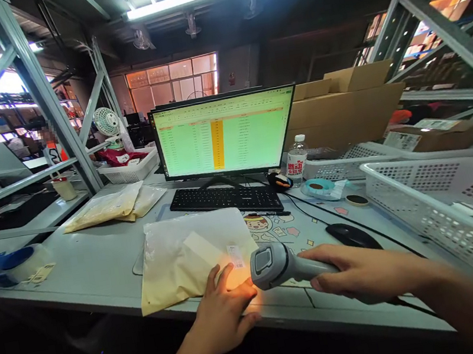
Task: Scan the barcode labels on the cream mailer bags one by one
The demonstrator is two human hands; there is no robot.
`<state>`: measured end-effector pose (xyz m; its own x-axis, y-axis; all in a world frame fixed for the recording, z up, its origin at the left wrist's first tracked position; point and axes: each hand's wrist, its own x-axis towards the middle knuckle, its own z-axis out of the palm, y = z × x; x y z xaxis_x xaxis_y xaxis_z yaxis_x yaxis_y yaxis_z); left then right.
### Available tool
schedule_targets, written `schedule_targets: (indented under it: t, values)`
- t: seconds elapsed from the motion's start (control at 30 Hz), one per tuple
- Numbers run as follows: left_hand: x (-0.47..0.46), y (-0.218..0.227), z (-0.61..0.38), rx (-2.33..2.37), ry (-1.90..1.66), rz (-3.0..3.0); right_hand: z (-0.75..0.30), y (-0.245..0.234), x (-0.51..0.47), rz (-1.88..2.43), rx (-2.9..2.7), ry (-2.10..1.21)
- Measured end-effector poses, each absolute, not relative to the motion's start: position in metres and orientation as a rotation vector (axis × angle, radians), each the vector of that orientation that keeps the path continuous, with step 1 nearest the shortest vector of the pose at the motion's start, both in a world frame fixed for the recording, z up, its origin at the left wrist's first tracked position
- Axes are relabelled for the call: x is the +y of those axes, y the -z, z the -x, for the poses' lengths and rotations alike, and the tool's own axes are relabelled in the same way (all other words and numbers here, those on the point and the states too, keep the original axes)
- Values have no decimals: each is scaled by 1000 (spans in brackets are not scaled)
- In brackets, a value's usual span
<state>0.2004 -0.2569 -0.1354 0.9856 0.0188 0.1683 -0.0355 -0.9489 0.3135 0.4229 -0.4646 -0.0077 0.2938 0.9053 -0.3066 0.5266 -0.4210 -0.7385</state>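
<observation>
A pale plastic mailer bag lies flat on the grey desk in front of me. My left hand rests on its near right corner with the fingers spread flat, next to a small barcode label. My right hand is wrapped round the handle of a grey barcode scanner. The scanner's head points left at the label, and an orange glow falls on the bag and on my left fingers.
Behind the bag stand a black keyboard and a monitor with a green spreadsheet. A mouse, a water bottle, tape rolls and white baskets are at the right. More bags lie at the left; metal racks flank the desk.
</observation>
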Motion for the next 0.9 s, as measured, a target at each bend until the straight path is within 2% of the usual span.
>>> schedule_targets:
  t: [0.1, 0.27, 0.4, 0.5, 0.63, 0.7, 0.77, 0.9]
  values:
    - [-255, 138, -200, -30, -248, -2842, -422, 11, -466, 2056, -1227, -1116]
    - [-255, 137, -201, -41, -261, -2876, -432, 24, -464, 2091, -1087, -1074]
    - [-258, 133, -196, -28, -307, -2785, -454, 47, -456, 2225, -1115, -636]
    - [-239, 126, -179, 123, -563, -2642, -470, 77, -453, 2398, -1074, -348]
    - [-175, 114, -143, 872, -988, -2462, -473, 123, -456, 2674, -963, -175]
    - [-140, 110, -127, 1300, -884, -2414, -469, 141, -458, 2738, -948, -61]
    - [-112, 109, -116, 1521, -658, -2367, -467, 150, -459, 2754, -959, -14]
    - [-84, 108, -113, 1477, -412, -2217, -478, 142, -465, 2719, -925, -9]
